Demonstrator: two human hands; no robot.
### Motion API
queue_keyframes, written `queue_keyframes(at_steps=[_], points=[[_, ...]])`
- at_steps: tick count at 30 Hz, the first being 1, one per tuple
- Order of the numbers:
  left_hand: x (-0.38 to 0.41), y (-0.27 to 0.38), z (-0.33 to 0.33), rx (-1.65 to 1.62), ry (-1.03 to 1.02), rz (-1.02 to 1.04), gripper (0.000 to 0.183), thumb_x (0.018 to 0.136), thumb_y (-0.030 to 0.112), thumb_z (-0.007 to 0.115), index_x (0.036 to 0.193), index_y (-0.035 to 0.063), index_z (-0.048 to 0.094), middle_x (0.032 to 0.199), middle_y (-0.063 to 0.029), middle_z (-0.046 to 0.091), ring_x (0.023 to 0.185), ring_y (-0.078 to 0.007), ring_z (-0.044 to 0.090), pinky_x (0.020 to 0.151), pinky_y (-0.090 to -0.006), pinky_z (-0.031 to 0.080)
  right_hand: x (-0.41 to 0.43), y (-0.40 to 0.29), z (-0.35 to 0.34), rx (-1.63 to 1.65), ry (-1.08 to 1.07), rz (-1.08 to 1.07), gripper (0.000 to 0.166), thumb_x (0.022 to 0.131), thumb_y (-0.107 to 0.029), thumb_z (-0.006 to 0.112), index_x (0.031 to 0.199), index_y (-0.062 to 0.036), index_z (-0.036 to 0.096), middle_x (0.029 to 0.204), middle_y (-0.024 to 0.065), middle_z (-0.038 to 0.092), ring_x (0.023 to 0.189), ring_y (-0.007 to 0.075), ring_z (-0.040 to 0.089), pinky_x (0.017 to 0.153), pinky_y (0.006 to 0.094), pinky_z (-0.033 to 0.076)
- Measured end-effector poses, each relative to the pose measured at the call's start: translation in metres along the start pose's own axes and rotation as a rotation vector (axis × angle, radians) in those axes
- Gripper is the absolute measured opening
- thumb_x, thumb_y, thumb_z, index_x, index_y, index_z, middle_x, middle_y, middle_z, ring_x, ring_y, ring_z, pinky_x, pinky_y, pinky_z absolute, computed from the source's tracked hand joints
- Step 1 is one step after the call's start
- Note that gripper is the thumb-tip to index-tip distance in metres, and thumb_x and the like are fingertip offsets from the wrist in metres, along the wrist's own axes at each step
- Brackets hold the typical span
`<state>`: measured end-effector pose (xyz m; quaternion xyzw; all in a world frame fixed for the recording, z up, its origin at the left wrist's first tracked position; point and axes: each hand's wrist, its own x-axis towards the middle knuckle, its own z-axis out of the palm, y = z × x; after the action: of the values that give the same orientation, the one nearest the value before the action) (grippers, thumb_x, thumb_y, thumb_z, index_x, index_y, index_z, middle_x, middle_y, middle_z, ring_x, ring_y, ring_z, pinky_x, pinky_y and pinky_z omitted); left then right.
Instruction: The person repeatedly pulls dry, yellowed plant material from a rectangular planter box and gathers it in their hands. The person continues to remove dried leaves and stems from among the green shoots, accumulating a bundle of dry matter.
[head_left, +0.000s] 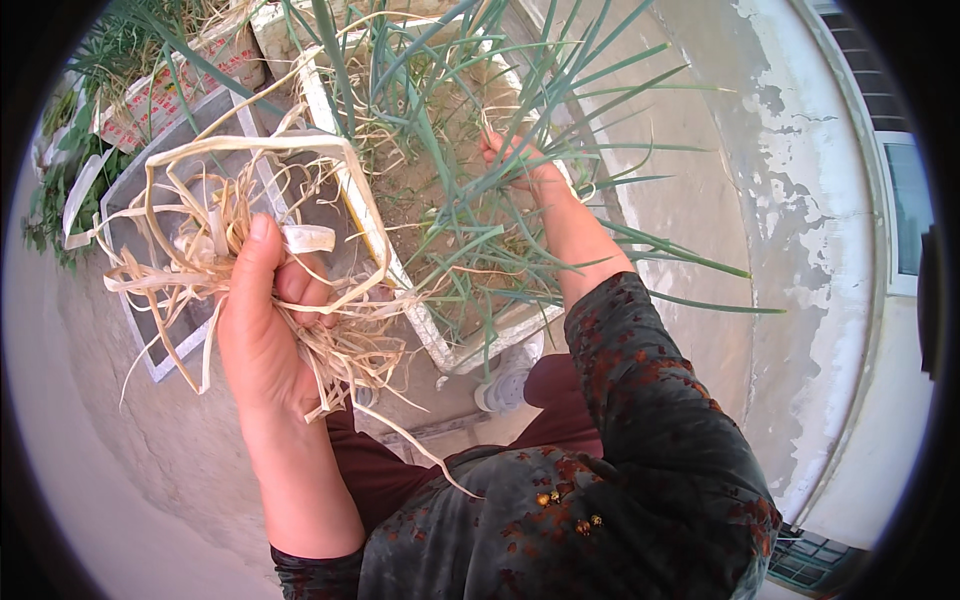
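My left hand (262, 315) is closed around a bundle of dry, straw-coloured leaves (352, 352), which stick out above and below the fist. Green onion plants (442, 157) with long tubular leaves grow in soil (405, 180) inside a white foam box (435, 337). My right hand (521, 159) reaches in among these leaves near the box's right side. Its fingertips are together at a thin, pale dry leaf (486, 120); green leaves partly cover the hand, and how firmly it holds the dry leaf is hard to see.
Left of the foam box stands a grey, light-rimmed container (180, 356). Behind it is a box with red printing (180, 94) beside more green plants (56, 195). A wall with peeling paint (787, 187) curves along the right. My shoe (510, 382) is close to the foam box.
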<state>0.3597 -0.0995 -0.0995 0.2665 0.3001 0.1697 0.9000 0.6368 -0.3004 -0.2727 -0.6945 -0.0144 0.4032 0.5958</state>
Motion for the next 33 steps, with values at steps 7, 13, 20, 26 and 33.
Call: queue_keyframes(at_steps=[7, 13, 20, 26, 33], points=[[0.002, 0.0, 0.001, 0.032, -0.014, 0.028, 0.025, 0.085, 0.027, 0.052, 0.066, 0.0156, 0.039, 0.049, 0.0055, 0.029, 0.041, -0.0048, 0.03, 0.036, -0.0195, 0.029, 0.001, 0.006, -0.003, -0.007, -0.053, -0.014, 0.035, 0.076, -0.044, 0.06, 0.065, -0.0145, 0.045, 0.053, -0.0038, 0.04, 0.045, 0.0081, 0.036, 0.042, 0.0236, 0.029], [0.001, 0.002, 0.002, 0.056, -0.03, 0.05, 0.027, 0.084, 0.028, 0.052, 0.064, 0.0153, 0.039, 0.049, 0.0053, 0.029, 0.041, -0.0053, 0.031, 0.036, -0.0198, 0.029, 0.003, 0.003, -0.004, 0.022, -0.006, 0.005, 0.038, 0.075, -0.044, 0.061, 0.061, -0.0157, 0.041, 0.05, -0.0043, 0.034, 0.042, 0.0082, 0.031, 0.04, 0.0232, 0.024], [0.003, 0.001, 0.0, 0.011, -0.019, 0.031, 0.026, 0.085, 0.026, 0.052, 0.065, 0.0154, 0.039, 0.049, 0.0053, 0.032, 0.039, -0.0045, 0.031, 0.036, -0.0192, 0.029, 0.002, -0.075, -0.007, -0.009, 0.07, -0.174, 0.035, 0.081, -0.041, 0.055, 0.06, -0.0194, 0.037, 0.05, -0.0077, 0.029, 0.042, 0.0062, 0.025, 0.039, 0.0219, 0.018], [0.005, 0.005, -0.003, -0.002, -0.036, 0.075, 0.026, 0.086, 0.027, 0.051, 0.066, 0.0156, 0.037, 0.05, 0.0055, 0.034, 0.039, -0.0048, 0.031, 0.036, -0.0193, 0.03, -0.056, -0.148, -0.006, 0.0, 0.06, -0.19, 0.037, 0.084, -0.044, 0.048, 0.061, -0.0177, 0.035, 0.051, -0.0079, 0.026, 0.045, 0.0046, 0.022, 0.04, 0.0201, 0.016], [0.004, 0.008, -0.011, -0.059, -0.022, 0.058, 0.027, 0.081, 0.031, 0.056, 0.064, 0.0161, 0.042, 0.051, 0.005, 0.036, 0.039, -0.0061, 0.033, 0.036, -0.0205, 0.03, -0.14, -0.228, 0.034, -0.012, -0.241, -0.419, 0.035, 0.09, -0.034, 0.038, 0.062, -0.0126, 0.035, 0.052, -0.0063, 0.025, 0.046, 0.0044, 0.021, 0.039, 0.0175, 0.017]])
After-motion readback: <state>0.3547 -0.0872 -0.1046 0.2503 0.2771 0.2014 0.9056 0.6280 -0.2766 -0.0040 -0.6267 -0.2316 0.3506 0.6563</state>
